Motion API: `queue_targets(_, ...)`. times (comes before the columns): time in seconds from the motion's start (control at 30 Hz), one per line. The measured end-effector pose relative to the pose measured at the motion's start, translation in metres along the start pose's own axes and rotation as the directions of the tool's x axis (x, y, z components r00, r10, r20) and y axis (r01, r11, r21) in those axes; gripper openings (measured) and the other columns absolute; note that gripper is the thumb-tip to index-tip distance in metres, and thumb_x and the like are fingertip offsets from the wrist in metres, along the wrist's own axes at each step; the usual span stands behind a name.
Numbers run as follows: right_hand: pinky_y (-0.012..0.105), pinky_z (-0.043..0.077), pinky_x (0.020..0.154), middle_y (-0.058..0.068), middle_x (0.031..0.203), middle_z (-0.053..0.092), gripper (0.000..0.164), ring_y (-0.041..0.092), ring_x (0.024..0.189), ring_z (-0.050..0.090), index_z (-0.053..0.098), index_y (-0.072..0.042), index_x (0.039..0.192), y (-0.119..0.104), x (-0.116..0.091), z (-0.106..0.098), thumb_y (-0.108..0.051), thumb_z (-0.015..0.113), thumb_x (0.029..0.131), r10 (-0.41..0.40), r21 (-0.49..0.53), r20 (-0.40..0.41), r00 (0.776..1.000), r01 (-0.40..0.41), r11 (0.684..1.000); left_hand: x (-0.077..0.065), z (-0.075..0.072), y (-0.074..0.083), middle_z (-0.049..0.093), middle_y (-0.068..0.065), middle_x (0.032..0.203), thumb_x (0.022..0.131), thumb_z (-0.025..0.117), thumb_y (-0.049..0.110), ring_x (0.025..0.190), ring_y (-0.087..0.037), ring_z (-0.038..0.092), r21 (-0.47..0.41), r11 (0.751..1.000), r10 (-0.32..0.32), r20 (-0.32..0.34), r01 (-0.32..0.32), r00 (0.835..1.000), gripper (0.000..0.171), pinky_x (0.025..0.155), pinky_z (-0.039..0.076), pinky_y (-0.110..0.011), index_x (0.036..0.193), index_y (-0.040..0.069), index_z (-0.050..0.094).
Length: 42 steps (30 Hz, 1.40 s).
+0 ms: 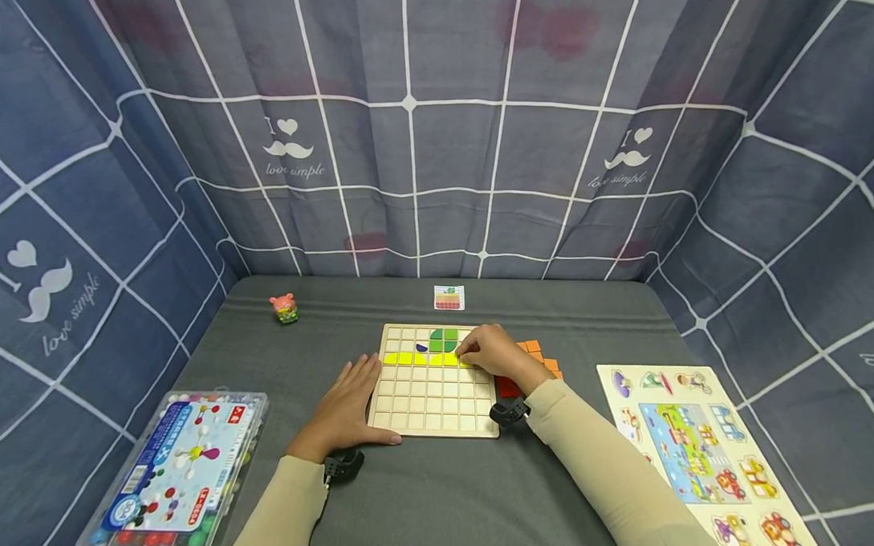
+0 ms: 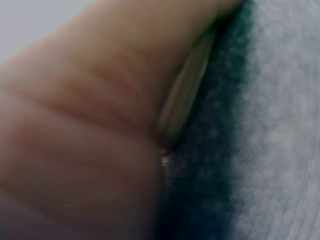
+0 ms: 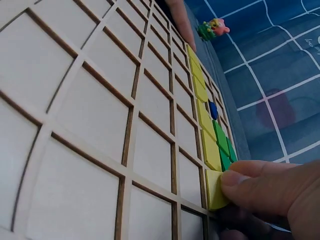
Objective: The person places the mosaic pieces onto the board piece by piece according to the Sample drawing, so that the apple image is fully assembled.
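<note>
A wooden grid board (image 1: pixel 433 397) lies on the dark cloth, with a row of yellow tiles (image 1: pixel 403 359) across its upper part. Behind that row sit green pieces (image 1: pixel 443 340) and a small blue piece (image 1: pixel 421 348). At the row's right end my right hand (image 1: pixel 498 351) pinches a yellow tile (image 3: pixel 215 189) with one rounded edge, at a grid cell. My left hand (image 1: pixel 349 406) rests at the board's left side, fingers extended, thumb along the near corner. The left wrist view is blurred, showing only skin (image 2: pixel 85 125) and a sliver of board edge (image 2: pixel 185 90).
Orange tiles (image 1: pixel 552 365) and red tiles (image 1: pixel 508 389) lie right of the board, partly under my right arm. A small printed card (image 1: pixel 449 297) and a pig figurine (image 1: pixel 284 309) stand behind. A clear plastic box (image 1: pixel 184 465) is left, a picture puzzle board (image 1: pixel 623 428) right.
</note>
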State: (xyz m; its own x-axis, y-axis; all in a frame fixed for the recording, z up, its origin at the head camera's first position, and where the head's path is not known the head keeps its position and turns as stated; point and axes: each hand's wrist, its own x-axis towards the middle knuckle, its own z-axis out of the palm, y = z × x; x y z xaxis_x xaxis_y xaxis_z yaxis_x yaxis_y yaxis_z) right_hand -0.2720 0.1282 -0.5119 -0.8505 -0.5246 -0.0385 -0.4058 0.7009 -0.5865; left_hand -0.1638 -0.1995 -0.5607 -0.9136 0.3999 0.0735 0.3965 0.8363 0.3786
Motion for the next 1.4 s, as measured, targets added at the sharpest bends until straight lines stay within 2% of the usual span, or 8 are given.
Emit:
queue_targets(0.23, 0.043, 0.054, 0.099, -0.007, 0.103, 0.077, 0.012, 0.023, 0.108, 0.069, 0.087, -0.017, 0.102, -0.004, 0.001, 0.001, -0.01, 0.081, 0.095, -0.018, -0.047, -0.041, 0.999, 0.016, 0.999, 0.0, -0.001, 0.001, 0.021, -0.019, 0.171, 0.062, 0.073, 0.094, 0.158, -0.033, 0.015, 0.001, 1.0, 0.026, -0.022, -0.026, 0.999, 0.15, 0.127, 0.01, -0.05, 0.165, -0.004, 0.024)
queue_targets(0.37, 0.034, 0.059, 0.081, -0.008, 0.091, 0.077, 0.01, 0.017, 0.091, 0.07, 0.086, -0.015, 0.093, -0.005, 0.002, 0.002, -0.005, 0.083, 0.092, -0.007, -0.016, -0.077, 0.997, 0.006, 1.0, 0.0, -0.003, 0.002, 0.02, -0.018, 0.171, 0.061, 0.073, 0.094, 0.158, -0.033, 0.014, 0.001, 1.0, 0.024, -0.015, -0.024, 1.0, 0.151, 0.127, 0.009, -0.049, 0.165, -0.003, 0.023)
queue_targets(0.5, 0.029, 0.058, 0.072, -0.006, 0.086, 0.075, 0.012, 0.011, 0.078, 0.067, 0.085, -0.011, 0.096, -0.006, 0.002, 0.003, -0.001, 0.084, 0.089, 0.023, 0.029, -0.107, 0.994, -0.02, 0.999, 0.0, -0.004, 0.003, 0.02, -0.018, 0.172, 0.062, 0.074, 0.093, 0.159, -0.032, 0.013, -0.003, 1.0, 0.019, -0.006, -0.019, 1.0, 0.151, 0.128, 0.008, -0.049, 0.165, -0.003, 0.022)
queue_targets(0.77, 0.031, 0.059, 0.072, -0.006, 0.087, 0.074, 0.018, 0.011, 0.077, 0.066, 0.083, -0.008, 0.108, -0.006, -0.002, 0.007, -0.002, 0.083, 0.091, 0.101, 0.101, -0.131, 0.986, -0.088, 0.991, 0.0, -0.005, 0.004, 0.019, -0.018, 0.172, 0.062, 0.075, 0.092, 0.159, -0.032, 0.012, -0.003, 1.0, 0.016, -0.002, -0.016, 1.0, 0.15, 0.127, 0.007, -0.05, 0.165, -0.004, 0.021)
queue_targets(0.9, 0.038, 0.059, 0.085, -0.008, 0.086, 0.072, 0.021, 0.01, 0.078, 0.066, 0.081, -0.008, 0.112, -0.005, -0.005, 0.008, -0.004, 0.083, 0.092, 0.102, 0.105, -0.144, 0.984, -0.087, 0.991, 0.0, -0.004, 0.004, 0.019, -0.018, 0.172, 0.062, 0.075, 0.092, 0.159, -0.033, 0.012, -0.006, 1.0, 0.014, -0.001, -0.014, 1.0, 0.151, 0.127, 0.007, -0.05, 0.165, -0.004, 0.021)
queue_targets(1.0, 0.042, 0.059, 0.088, -0.008, 0.088, 0.071, 0.023, 0.01, 0.08, 0.066, 0.08, -0.007, 0.115, -0.003, -0.008, 0.009, -0.006, 0.083, 0.092, 0.088, 0.103, -0.161, 0.983, -0.072, 0.992, 0.0, -0.004, 0.004, 0.019, -0.018, 0.172, 0.062, 0.075, 0.092, 0.159, -0.033, 0.012, -0.003, 1.0, 0.012, 0.003, -0.012, 1.0, 0.151, 0.127, 0.007, -0.05, 0.166, -0.003, 0.021)
queue_targets(1.23, 0.034, 0.058, 0.073, -0.002, 0.095, 0.072, 0.023, 0.014, 0.083, 0.066, 0.078, -0.004, 0.119, 0.008, -0.014, -0.003, -0.009, 0.078, 0.097, 0.077, 0.12, -0.221, 0.972, -0.051, 0.991, 0.0, -0.005, 0.004, 0.018, -0.018, 0.172, 0.062, 0.075, 0.092, 0.159, -0.032, 0.011, -0.01, 1.0, 0.005, 0.008, -0.005, 1.0, 0.151, 0.128, 0.006, -0.049, 0.166, -0.003, 0.02)
queue_targets(1.4, 0.039, 0.059, 0.075, 0.003, 0.097, 0.074, 0.021, 0.019, 0.081, 0.069, 0.078, -0.001, 0.119, 0.024, -0.021, -0.023, -0.009, 0.074, 0.1, 0.109, 0.153, -0.289, 0.951, -0.066, 0.986, 0.0, -0.004, 0.003, 0.019, -0.018, 0.172, 0.062, 0.073, 0.093, 0.159, -0.033, 0.013, -0.002, 1.0, 0.012, -0.002, -0.012, 1.0, 0.151, 0.127, 0.007, -0.05, 0.166, -0.003, 0.021)
